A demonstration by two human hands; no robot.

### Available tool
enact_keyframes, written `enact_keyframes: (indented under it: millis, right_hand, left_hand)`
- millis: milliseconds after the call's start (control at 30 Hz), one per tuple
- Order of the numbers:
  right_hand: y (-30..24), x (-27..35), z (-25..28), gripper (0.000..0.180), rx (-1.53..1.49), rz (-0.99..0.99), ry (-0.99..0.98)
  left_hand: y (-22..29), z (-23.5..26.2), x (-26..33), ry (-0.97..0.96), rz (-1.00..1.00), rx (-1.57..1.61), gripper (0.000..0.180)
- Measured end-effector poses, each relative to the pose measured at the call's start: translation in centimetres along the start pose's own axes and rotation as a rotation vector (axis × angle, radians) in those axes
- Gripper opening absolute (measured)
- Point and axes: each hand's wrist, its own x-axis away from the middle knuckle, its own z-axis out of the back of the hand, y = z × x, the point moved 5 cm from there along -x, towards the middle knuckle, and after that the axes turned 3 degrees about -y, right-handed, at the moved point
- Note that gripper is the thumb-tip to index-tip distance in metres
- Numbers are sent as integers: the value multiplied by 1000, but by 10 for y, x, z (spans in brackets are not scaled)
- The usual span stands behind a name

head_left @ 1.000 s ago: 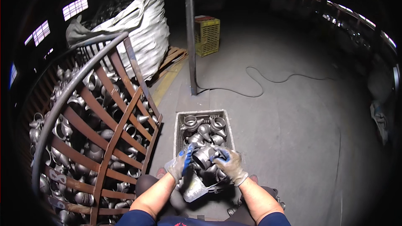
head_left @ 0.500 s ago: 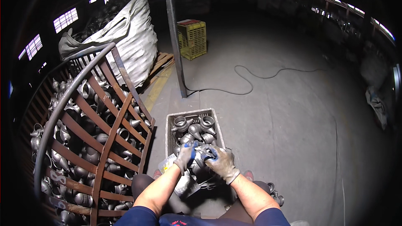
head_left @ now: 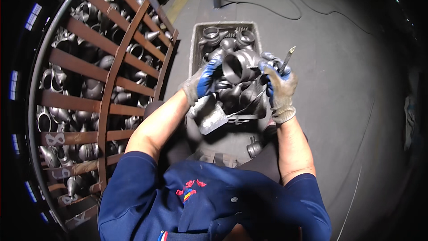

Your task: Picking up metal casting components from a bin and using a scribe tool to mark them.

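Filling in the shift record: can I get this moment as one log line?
left hand: holds pipe fitting | right hand: on fitting, pinching thin tool | below: crate of fittings

The left hand wears a grey knit glove with bright blue coating on the fingers; the right hand wears the same grey-and-blue pattern. Between them the pipe fitting is dull dark grey with a black bore. The crate beyond the fitting is pale grey, and its castings are charcoal. Left of the crate, the cage has rusty brown bars with faint white markings. The floor right of the crate is flat grey, crossed by a black cable. The person's shirt is dark blue with a small red motif.
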Motion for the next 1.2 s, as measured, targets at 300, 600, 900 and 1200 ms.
enact_keyframes:
  millis: [300, 600, 900, 1200]
  right_hand:
    - [45, 6, -22, 30, -98, -221, 9]
    - [33, 36, -72, 29, -448, -579, -326]
    - [30, 21, -63, 33, -279, -519, -347]
    - [27, -3, -47, 59, 294, -18, -140]
  left_hand:
    - [-4, 3, -1, -169, -174, 485, 52]
    - [22, 35, -10, -71, -422, 515, 59]
    - [24, 8, 6, -89, -358, 422, 63]
    - [2, 10, 3, -263, -146, 557, 67]
